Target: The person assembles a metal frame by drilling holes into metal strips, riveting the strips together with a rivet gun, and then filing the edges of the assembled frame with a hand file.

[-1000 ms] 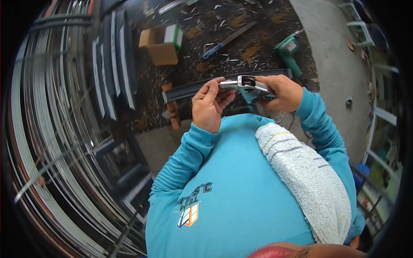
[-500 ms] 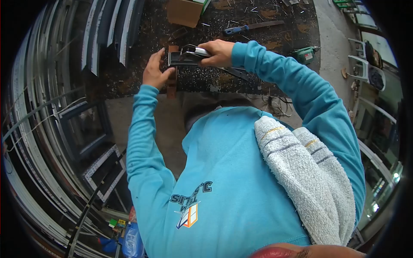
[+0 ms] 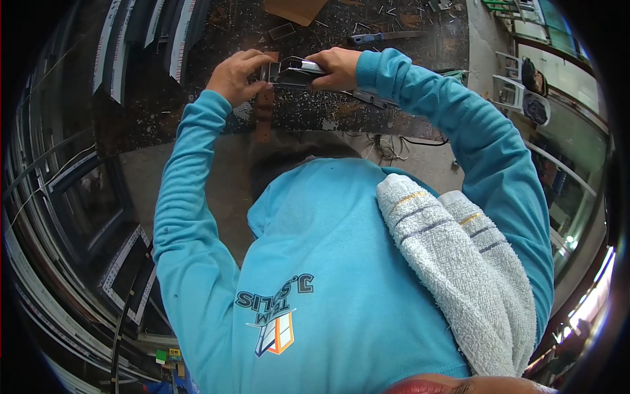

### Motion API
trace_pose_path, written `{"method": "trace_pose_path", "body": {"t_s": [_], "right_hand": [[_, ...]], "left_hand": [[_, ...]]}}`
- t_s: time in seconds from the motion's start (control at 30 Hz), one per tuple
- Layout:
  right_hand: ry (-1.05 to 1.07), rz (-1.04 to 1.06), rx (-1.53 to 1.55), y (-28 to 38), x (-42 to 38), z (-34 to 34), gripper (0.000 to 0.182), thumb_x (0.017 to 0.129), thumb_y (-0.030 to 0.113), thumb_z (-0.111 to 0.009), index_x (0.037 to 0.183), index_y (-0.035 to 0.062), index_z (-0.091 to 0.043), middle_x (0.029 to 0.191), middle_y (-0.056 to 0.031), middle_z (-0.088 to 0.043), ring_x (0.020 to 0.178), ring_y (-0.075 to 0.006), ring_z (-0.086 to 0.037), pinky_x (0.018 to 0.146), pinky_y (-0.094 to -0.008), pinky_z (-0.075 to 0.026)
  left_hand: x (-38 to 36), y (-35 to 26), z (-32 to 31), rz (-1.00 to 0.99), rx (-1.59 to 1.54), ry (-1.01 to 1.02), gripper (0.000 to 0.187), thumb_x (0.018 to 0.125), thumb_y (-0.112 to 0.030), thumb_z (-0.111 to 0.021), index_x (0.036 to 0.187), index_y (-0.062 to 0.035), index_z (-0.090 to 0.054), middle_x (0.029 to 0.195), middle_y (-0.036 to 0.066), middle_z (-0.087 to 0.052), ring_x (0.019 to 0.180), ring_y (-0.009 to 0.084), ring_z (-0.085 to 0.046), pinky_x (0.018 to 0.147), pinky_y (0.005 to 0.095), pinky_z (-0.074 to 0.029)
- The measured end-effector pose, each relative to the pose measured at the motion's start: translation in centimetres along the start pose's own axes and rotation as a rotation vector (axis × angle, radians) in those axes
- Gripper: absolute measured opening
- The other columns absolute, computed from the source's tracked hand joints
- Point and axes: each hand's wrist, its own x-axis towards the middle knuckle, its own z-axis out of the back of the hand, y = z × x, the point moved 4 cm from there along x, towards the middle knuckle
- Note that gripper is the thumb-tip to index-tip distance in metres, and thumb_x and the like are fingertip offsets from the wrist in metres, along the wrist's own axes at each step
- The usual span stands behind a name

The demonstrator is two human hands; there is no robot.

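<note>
At the work table, my left hand (image 3: 236,77) has its thumb and fingers closed around the left end of a short dark metal profile (image 3: 274,71). That end rests over a narrow brown bar (image 3: 264,113). My right hand (image 3: 337,68) is wrapped around a silver hand tool (image 3: 307,65), shaped somewhat like a staple gun. Its front lies over the profile, close to my left fingers. Where the tool meets the metal is too small to make out.
A blue-handled saw (image 3: 380,38) and a cardboard box (image 3: 295,9) sit farther back on the dark, scrap-strewn table (image 3: 197,121). Long metal profiles (image 3: 180,46) stretch along the left. White chairs (image 3: 525,98) stand to the right; cables (image 3: 394,150) hang below the table edge.
My left hand has closed in from beside the profile and now grips its end. The tool in my right hand stays over the profile. The whole view has shifted slightly.
</note>
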Motion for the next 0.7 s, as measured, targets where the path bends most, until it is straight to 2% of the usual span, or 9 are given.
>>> {"method": "trace_pose_path", "body": {"t_s": [0.17,0.27,0.37,0.47,0.5,0.6,0.63,0.7], "right_hand": [[0.114,-0.085,-0.036,0.3,1.1,0.4,0.052,0.081,0.040,-0.064,0.118,0.0041,-0.060,0.095,-0.0185,-0.068,0.088,-0.0318,-0.067,0.083,-0.0428,-0.053],[0.134,-0.138,-0.094,1.1,1.0,0.4,0.050,0.082,0.032,-0.066,0.120,0.0001,-0.058,0.098,-0.0203,-0.068,0.086,-0.0290,-0.067,0.082,-0.0381,-0.054],[0.134,-0.189,-0.061,0.7,1.3,0.1,0.054,0.081,0.039,-0.068,0.115,-0.0017,-0.059,0.088,-0.0177,-0.067,0.075,-0.0266,-0.067,0.068,-0.0373,-0.056],[0.195,-0.410,0.070,1.1,0.9,1.0,0.054,0.079,0.048,-0.066,0.096,-0.0024,-0.063,0.069,-0.0111,-0.062,0.053,-0.0210,-0.062,0.046,-0.0350,-0.050],[0.207,-0.387,0.123,0.4,1.2,0.8,0.054,0.077,0.050,-0.067,0.091,-0.0024,-0.062,0.062,-0.0072,-0.057,0.044,-0.0162,-0.055,0.039,-0.0327,-0.045],[0.181,-0.450,0.118,-0.1,1.2,0.8,0.052,0.077,0.049,-0.068,0.091,-0.0015,-0.063,0.062,-0.0069,-0.057,0.044,-0.0154,-0.055,0.038,-0.0320,-0.044],[0.198,-0.451,0.060,1.1,1.1,1.3,0.049,0.078,0.044,-0.067,0.096,-0.0008,-0.064,0.068,-0.0109,-0.063,0.054,-0.0214,-0.062,0.048,-0.0371,-0.051],[0.147,-0.205,-0.154,1.4,1.9,1.3,0.049,0.079,0.039,-0.069,0.105,-0.0018,-0.061,0.077,-0.0148,-0.066,0.064,-0.0249,-0.066,0.058,-0.0370,-0.055]], "left_hand": [[0.2,0.4,-0.2,-0.081,-0.031,-0.012,0.048,0.070,-0.013,-0.078,0.114,-0.0106,-0.061,0.109,0.007,-0.063,0.099,0.0269,-0.062,0.087,0.0355,-0.052],[0.3,0.9,-0.3,-0.075,-0.031,0.011,0.048,0.069,-0.013,-0.078,0.114,-0.0101,-0.061,0.109,0.007,-0.063,0.100,0.0269,-0.062,0.087,0.0358,-0.052],[0.4,1.0,-0.3,-0.062,-0.044,0.011,0.048,0.070,-0.013,-0.078,0.115,-0.0098,-0.060,0.110,0.008,-0.063,0.100,0.0270,-0.061,0.087,0.0362,-0.052],[0.0,0.8,-0.4,-0.083,-0.064,-0.021,0.050,0.069,-0.011,-0.078,0.115,-0.0084,-0.059,0.111,0.009,-0.062,0.101,0.0281,-0.061,0.088,0.0359,-0.052],[0.0,0.9,-0.6,-0.090,-0.071,-0.026,0.050,0.069,-0.011,-0.078,0.116,-0.0084,-0.059,0.111,0.009,-0.062,0.101,0.0283,-0.061,0.088,0.0361,-0.052],[0.1,1.1,-0.8,-0.101,-0.075,-0.034,0.050,0.070,-0.012,-0.077,0.117,-0.0082,-0.059,0.113,0.009,-0.062,0.102,0.0288,-0.061,0.090,0.0366,-0.051],[0.1,1.2,-0.7,-0.103,-0.072,-0.034,0.050,0.070,-0.012,-0.077,0.117,-0.0082,-0.059,0.113,0.010,-0.062,0.103,0.0290,-0.061,0.090,0.0367,-0.051],[0.1,1.3,-0.6,-0.109,-0.064,-0.040,0.050,0.071,-0.012,-0.077,0.117,-0.0072,-0.059,0.114,0.010,-0.062,0.103,0.0291,-0.061,0.090,0.0368,-0.051]]}}
